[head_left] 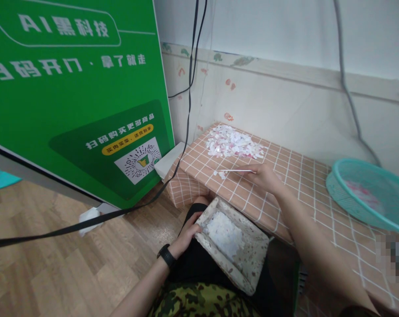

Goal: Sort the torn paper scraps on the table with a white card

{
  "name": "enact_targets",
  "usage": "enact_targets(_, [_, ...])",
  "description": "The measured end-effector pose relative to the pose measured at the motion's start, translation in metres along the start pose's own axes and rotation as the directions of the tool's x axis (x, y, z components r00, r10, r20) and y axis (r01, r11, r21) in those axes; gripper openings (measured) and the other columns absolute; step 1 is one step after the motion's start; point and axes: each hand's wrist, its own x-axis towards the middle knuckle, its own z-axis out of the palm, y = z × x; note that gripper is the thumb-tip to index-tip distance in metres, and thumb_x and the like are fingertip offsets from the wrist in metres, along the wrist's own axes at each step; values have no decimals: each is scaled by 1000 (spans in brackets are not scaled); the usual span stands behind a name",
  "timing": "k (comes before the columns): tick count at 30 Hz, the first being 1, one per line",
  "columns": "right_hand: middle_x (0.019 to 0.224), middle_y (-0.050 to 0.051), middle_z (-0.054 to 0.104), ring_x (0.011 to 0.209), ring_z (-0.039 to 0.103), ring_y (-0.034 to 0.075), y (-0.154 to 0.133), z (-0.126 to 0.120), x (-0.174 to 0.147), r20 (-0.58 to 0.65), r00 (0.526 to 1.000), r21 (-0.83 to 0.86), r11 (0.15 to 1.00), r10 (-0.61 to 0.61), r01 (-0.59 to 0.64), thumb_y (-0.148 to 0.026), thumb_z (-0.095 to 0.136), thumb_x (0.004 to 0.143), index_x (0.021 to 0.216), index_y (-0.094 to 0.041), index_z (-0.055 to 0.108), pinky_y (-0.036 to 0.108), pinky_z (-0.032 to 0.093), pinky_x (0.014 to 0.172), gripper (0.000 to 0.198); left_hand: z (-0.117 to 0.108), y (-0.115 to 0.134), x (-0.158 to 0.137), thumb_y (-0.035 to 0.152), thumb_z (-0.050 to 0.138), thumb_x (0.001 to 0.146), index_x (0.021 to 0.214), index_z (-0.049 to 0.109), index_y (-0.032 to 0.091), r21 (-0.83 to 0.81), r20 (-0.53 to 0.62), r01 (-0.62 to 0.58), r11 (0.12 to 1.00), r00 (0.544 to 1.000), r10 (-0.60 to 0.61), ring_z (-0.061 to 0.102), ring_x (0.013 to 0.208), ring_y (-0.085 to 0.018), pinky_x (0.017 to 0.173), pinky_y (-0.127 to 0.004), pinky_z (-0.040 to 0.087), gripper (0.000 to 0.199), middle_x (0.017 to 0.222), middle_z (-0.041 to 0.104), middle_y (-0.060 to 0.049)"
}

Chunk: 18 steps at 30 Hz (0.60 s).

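Beside the brown checked cloth-covered desk (pixel 301 185), the stained off-white rectangular box (pixel 254 244) looks stiff, light, best held where the left hand (pixel 188 231) clasps its rim; the right hand (pixel 262 177) pinches a slim white strip (pixel 234 171).
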Motion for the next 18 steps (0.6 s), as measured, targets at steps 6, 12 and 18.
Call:
enact_targets(6, [81,4,77,72,70,21,20,-13,-14,-129,988,51,995,90,-84,-35,60,82,88,-21,78,29,53,64,23,2,8,-3,20,51,68,119,62,20,-59,-3,81,995,997,-82,54,106,-30,88,-38,41,51,111,66,-5])
enact_targets(12, [77,4,75,63,66,19,9,-9,-21,-230,966,-110,983,121,-149,-39,55,88,93,-19,76,28,45,57,29,-2,17,-6,22,52,69,118,62,23,-208,-37,181,961,981,-193,58,98,-28,79,-36,46,50,107,68,-4])
enact_targets(18, [85,6,76,72,69,19,-24,14,-48,-150,988,-326,942,27,-75,-31,47,95,109,-23,72,28,46,66,30,-26,35,-8,22,58,68,109,68,17,-291,-174,180,940,956,-237,65,85,-27,73,-34,48,43,95,74,-6])
